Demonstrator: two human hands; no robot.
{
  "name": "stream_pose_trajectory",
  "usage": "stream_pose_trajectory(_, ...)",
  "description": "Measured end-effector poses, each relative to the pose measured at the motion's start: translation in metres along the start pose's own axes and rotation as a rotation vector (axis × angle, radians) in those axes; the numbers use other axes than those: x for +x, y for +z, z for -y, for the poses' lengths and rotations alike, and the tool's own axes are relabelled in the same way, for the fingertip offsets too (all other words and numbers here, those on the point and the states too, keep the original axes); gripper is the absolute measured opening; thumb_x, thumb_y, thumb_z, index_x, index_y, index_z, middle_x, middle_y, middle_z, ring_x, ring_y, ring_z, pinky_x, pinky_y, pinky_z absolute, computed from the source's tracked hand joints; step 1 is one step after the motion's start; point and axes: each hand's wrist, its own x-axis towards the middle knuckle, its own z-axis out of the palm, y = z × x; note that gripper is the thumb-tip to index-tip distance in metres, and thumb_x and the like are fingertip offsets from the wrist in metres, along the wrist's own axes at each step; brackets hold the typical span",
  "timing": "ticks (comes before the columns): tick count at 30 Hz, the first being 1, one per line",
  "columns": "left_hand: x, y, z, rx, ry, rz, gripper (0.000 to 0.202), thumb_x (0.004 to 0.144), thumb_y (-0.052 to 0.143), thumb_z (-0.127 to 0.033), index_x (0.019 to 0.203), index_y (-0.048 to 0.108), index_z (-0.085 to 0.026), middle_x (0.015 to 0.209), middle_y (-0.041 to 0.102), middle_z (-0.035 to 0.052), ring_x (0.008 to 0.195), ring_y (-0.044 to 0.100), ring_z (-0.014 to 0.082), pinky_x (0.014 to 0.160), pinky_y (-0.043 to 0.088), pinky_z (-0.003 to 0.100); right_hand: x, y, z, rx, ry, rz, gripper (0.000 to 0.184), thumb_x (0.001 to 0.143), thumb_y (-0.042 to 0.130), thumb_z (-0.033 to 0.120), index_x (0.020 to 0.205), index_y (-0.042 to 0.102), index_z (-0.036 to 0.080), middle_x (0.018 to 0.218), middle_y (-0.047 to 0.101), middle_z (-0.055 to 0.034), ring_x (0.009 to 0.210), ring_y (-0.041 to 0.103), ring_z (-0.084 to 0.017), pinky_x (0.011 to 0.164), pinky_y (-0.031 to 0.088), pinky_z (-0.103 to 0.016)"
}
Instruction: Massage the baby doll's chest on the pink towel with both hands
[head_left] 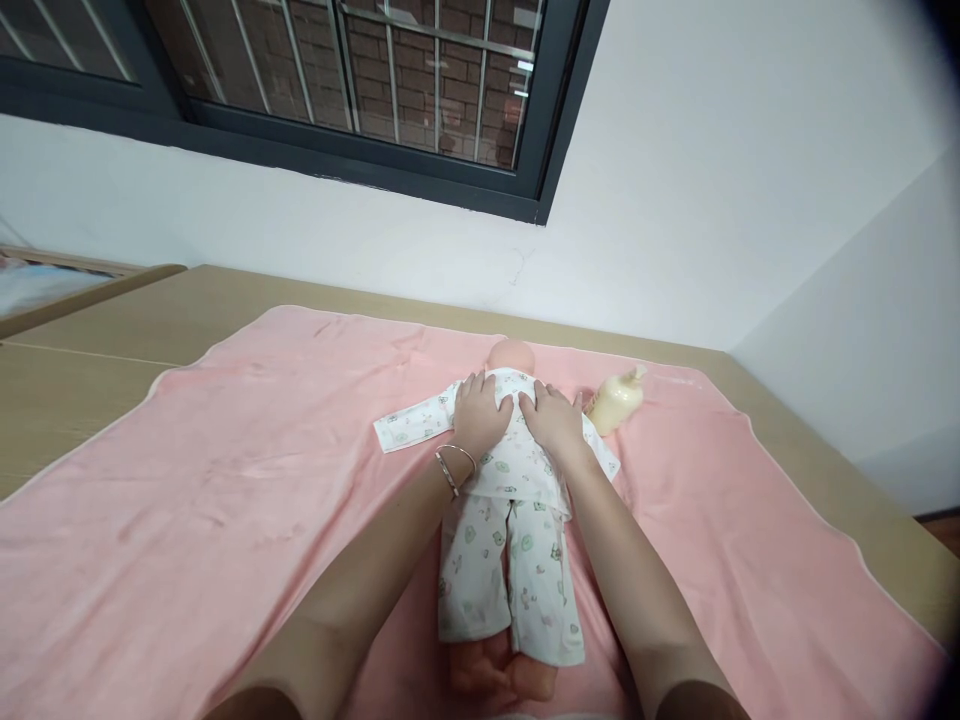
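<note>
A baby doll (pixel 511 356) lies on a pink blanket, dressed in a white printed top (pixel 517 465) and matching trousers (pixel 474 570). Its head points away from me, and its bare feet show at the trouser hems. My left hand (pixel 480 412) rests flat on the left side of the doll's upper body, fingers stretched out, a thin bracelet on the wrist. On the right side of the upper body lies my right hand (pixel 553 418), also flat with its fingers apart. Beyond it, a bottle of pale yellow liquid (pixel 619 400) lies tilted beside the doll's right sleeve.
The pink blanket (pixel 225 470) is spread over a wooden tabletop (pixel 112 330), with some wrinkles. White walls (pixel 675 180) rise behind and to the right. A dark-framed window (pixel 420 150) with metal bars sits above the table's far edge.
</note>
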Motion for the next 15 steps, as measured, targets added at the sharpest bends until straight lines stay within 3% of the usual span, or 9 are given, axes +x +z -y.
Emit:
stream_pose_trajectory(4, 0.001, -0.001, -0.001, 0.014, -0.003, 0.028, 0.05, 0.093, 0.054, -0.034, 0.134, 0.059, -0.005, 0.143, 0.06, 0.0232, 0.14, 0.051, 0.0361, 0.121, 0.036, 0.05, -0.001, 0.0, 0.001, -0.02, 0.002, -0.007, 0.061, 0.107, 0.026, 0.048, 0.152, 0.044, 0.012, 0.156, 0.046, -0.0221, 0.147, 0.041, -0.035, 0.121, 0.011, -0.067)
stream_pose_trajectory(8, 0.002, -0.002, -0.001, 0.012, -0.019, 0.061, 0.056, 0.093, 0.053, -0.036, 0.139, 0.055, -0.004, 0.148, 0.057, 0.0229, 0.144, 0.046, 0.0371, 0.123, 0.034, 0.051, 0.001, 0.005, -0.001, -0.03, -0.008, -0.013, 0.061, 0.107, 0.027, 0.047, 0.156, 0.041, 0.014, 0.164, 0.035, -0.0208, 0.152, 0.031, -0.037, 0.12, 0.013, -0.067)
stream_pose_trajectory(12, 0.002, -0.003, -0.001, 0.011, -0.019, 0.084, 0.058, 0.093, 0.052, -0.035, 0.142, 0.053, -0.004, 0.151, 0.054, 0.0219, 0.147, 0.043, 0.0376, 0.124, 0.032, 0.052, 0.005, 0.011, -0.003, -0.019, -0.151, -0.089, 0.055, 0.107, 0.025, 0.035, 0.154, 0.044, 0.012, 0.161, 0.041, -0.0179, 0.152, 0.032, -0.029, 0.125, 0.015, -0.052)
stream_pose_trajectory(15, 0.003, -0.004, -0.001, 0.011, -0.024, 0.107, 0.061, 0.093, 0.05, -0.034, 0.146, 0.049, -0.003, 0.155, 0.049, 0.022, 0.149, 0.04, 0.0363, 0.125, 0.03, 0.051, 0.008, 0.014, -0.006, 0.005, -0.147, -0.084, 0.057, 0.107, 0.027, 0.036, 0.153, 0.044, 0.007, 0.158, 0.046, -0.0197, 0.149, 0.038, -0.029, 0.123, 0.023, -0.044)
